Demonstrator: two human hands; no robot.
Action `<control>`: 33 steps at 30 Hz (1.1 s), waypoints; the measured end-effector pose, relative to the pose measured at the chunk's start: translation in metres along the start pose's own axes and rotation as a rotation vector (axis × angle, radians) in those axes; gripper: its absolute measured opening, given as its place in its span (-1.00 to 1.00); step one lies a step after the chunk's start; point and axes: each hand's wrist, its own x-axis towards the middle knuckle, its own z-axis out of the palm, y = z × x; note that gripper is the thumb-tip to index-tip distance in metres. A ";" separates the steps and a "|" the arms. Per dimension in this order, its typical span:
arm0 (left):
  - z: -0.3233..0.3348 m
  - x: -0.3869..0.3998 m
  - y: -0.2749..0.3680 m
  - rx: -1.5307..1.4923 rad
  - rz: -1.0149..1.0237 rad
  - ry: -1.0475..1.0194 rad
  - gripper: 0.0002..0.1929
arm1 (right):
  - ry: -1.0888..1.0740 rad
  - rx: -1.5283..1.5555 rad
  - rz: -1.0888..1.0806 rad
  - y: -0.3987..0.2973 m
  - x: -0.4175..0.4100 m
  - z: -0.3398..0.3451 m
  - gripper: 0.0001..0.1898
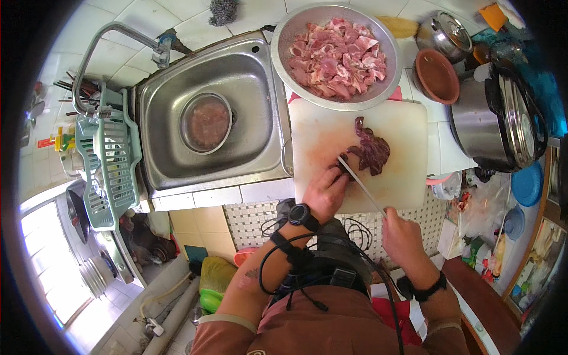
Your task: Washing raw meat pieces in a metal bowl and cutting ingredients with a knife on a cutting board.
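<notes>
On the white cutting board [408, 151], my left hand [326, 188] pins down a small dark piece of meat [342, 163] with bent fingers. My right hand [401, 237] grips a knife [364, 191] by its handle, which the fist hides. The blade runs from the fist up and left, its tip beside my left fingertips and over the small piece. Farther up the board lies a larger cluster of dark red meat, perhaps liver [373, 151], apart from both hands. Reddish juice stains the board's surface around the left hand.
A wide metal basin [282, 75] of cut raw meat [337, 57] stands behind the board. The steel sink [164, 168] at left holds a bowl [183, 133] with reddish contents. A pressure cooker [479, 120] and a clay bowl [437, 75] stand right. Black cables [266, 275] cross my forearm.
</notes>
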 end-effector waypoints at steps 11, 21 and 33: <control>-0.015 0.002 0.007 -0.037 0.000 0.048 -0.69 | 0.243 0.134 -0.040 0.005 0.023 -0.010 -0.82; -0.040 0.046 -0.004 0.129 -0.017 -0.014 -0.68 | 0.209 0.173 -0.013 -0.014 0.029 -0.005 -0.82; -0.028 0.016 -0.001 0.111 0.040 0.021 -0.75 | 0.183 0.164 -0.121 -0.027 0.045 -0.011 -0.87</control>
